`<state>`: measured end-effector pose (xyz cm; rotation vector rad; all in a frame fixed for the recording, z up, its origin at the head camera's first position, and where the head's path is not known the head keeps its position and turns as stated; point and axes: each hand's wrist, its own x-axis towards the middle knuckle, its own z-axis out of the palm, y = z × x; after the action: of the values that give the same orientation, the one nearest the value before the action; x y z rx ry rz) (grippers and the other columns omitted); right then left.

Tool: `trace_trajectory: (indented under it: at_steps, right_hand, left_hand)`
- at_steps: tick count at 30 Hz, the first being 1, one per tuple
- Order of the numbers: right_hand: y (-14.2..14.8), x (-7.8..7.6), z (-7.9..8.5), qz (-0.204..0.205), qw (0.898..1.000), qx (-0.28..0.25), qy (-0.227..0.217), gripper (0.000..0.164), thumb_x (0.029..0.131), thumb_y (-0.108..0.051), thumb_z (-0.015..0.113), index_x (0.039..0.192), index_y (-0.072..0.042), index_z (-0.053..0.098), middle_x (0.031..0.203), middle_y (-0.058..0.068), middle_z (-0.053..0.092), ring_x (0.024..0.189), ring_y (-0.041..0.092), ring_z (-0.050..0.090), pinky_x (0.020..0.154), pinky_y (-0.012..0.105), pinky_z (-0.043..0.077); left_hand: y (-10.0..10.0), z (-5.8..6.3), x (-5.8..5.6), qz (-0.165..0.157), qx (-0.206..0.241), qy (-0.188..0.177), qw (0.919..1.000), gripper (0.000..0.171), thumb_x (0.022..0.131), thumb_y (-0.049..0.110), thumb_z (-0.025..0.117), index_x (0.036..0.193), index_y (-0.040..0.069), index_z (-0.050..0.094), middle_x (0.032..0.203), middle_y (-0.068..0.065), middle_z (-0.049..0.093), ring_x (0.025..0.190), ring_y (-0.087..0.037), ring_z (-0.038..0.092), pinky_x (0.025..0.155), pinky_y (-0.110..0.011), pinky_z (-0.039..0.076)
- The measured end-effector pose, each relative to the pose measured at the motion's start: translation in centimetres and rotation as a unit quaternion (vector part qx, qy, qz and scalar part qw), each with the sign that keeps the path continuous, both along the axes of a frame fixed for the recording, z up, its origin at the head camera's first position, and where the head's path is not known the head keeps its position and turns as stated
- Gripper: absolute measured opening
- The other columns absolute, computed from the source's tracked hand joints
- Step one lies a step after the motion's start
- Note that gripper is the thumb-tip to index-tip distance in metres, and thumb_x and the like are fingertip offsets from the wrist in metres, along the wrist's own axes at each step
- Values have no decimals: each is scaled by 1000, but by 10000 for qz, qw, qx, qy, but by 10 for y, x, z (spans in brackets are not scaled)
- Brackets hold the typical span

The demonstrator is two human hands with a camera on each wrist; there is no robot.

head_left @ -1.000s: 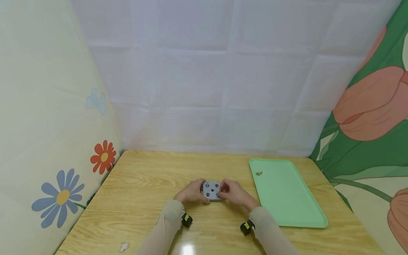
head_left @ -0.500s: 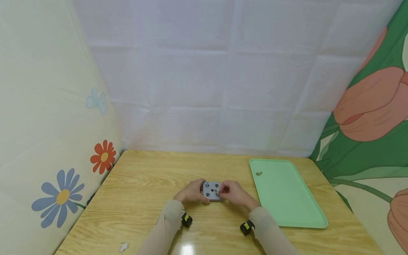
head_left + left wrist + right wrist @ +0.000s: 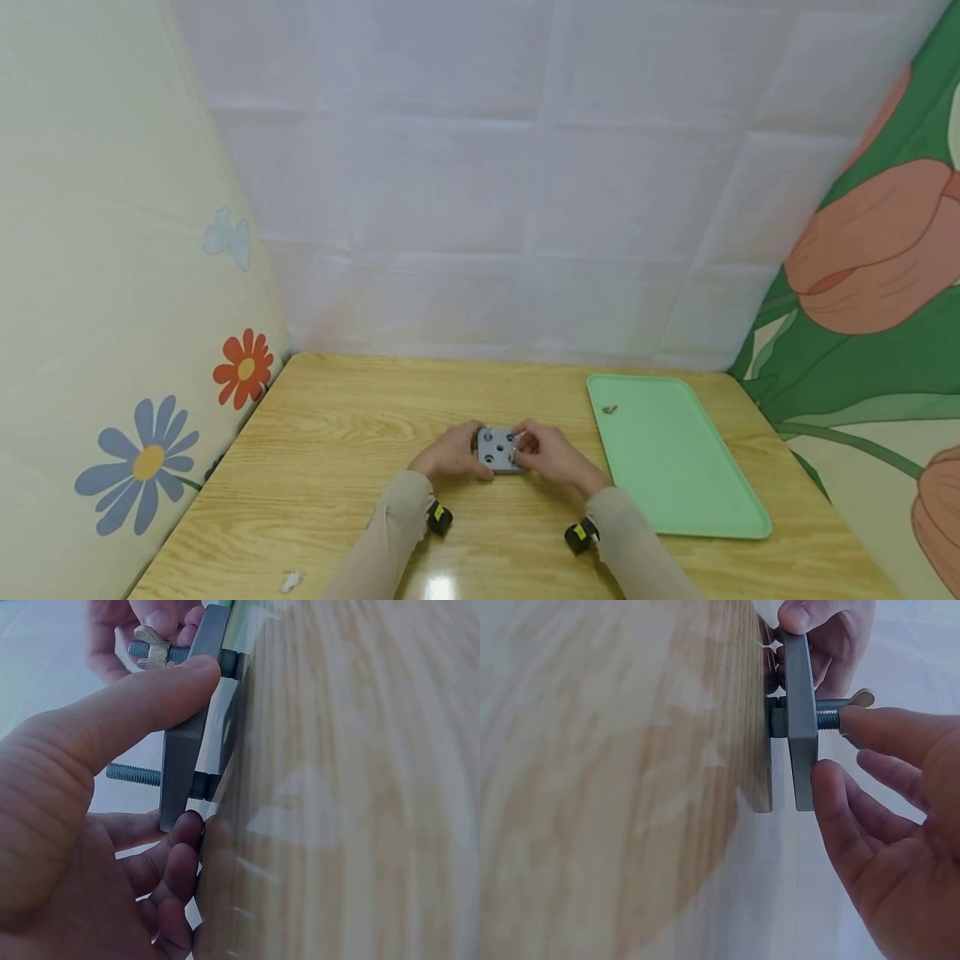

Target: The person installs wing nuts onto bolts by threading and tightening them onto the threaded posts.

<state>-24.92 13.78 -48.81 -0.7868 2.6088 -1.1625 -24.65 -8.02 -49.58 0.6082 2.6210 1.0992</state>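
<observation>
A small grey square metal plate (image 3: 499, 437) with several holes lies in the middle of the table, between both hands. My left hand (image 3: 450, 451) grips its left side, thumb on the near edge. A bare threaded bolt (image 3: 135, 774) stands up through the plate at its far left corner. The second bolt, at the near right corner, carries a brass-coloured wing nut (image 3: 155, 649). My right hand (image 3: 553, 455) is at that wing nut with a digit on its wing, while another fingertip (image 3: 829, 780) rests on the plate's edge. The bolt heads (image 3: 201, 785) show underneath the plate.
To the right lies a pale green tray (image 3: 675, 467) with a small brass-coloured piece (image 3: 610, 409) near its far left corner. A white scrap (image 3: 291, 581) lies at the table's near left. A white cloth (image 3: 450, 208) hangs behind the wooden table (image 3: 360, 400).
The right fingers have come together over the wing nut and spread apart again, and the nut's wings have changed direction. Left hand and plate have stayed in place.
</observation>
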Motion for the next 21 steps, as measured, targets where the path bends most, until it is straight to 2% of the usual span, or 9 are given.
trace_trajectory:
  at_steps: [4, 7, 12, 18, 21]
  right_hand:
    - [0, 1, 0, -36, 10000, 10, -52, 13, 80, -17, 64, 88, -11, 56, 78, -3, 55, 70, 12, 51, 58, 27, 44]
    - [0, 1, -1, -79, 9999, 81, 30, 7, 79, -10, 62, 82, -12, 56, 77, -3, 54, 70, 12, 50, 59, 27, 43]
    - [0, 1, -2, -70, 9993, 179, 330, 18, 73, 3, 55, 77, -14, 57, 80, -5, 53, 74, 11, 49, 64, 27, 42]
    - [0, 1, -2, -83, 9999, 53, 91, 9, 79, -9, 60, 85, -13, 55, 79, -4, 54, 73, 12, 51, 62, 28, 43]
    - [0, 1, -1, -67, 10000, 51, -41, 19, 80, -17, 63, 96, -12, 54, 81, -4, 55, 74, 11, 52, 62, 27, 44]
  left_hand:
    - [0, 0, 0, 30, 50, -88, 9999, 69, 59, 29, 80, 116, 8, 46, 91, 5, 52, 80, -10, 49, 72, -27, 40]
    - [0, 1, 0, 50, 112, -146, 9998, 69, 59, 28, 80, 115, 8, 47, 91, 4, 52, 80, -11, 49, 73, -28, 40]
    - [0, 1, 1, 58, 102, -133, 9998, 68, 58, 28, 80, 114, 8, 47, 90, 5, 52, 79, -11, 49, 73, -28, 40]
    - [0, 1, 1, -11, 136, -96, 9999, 68, 59, 27, 80, 115, 7, 47, 91, 4, 52, 80, -10, 49, 73, -28, 40]
    - [0, 1, 1, -47, 145, -39, 9999, 69, 59, 27, 80, 115, 6, 46, 92, 3, 52, 80, -10, 49, 73, -28, 40]
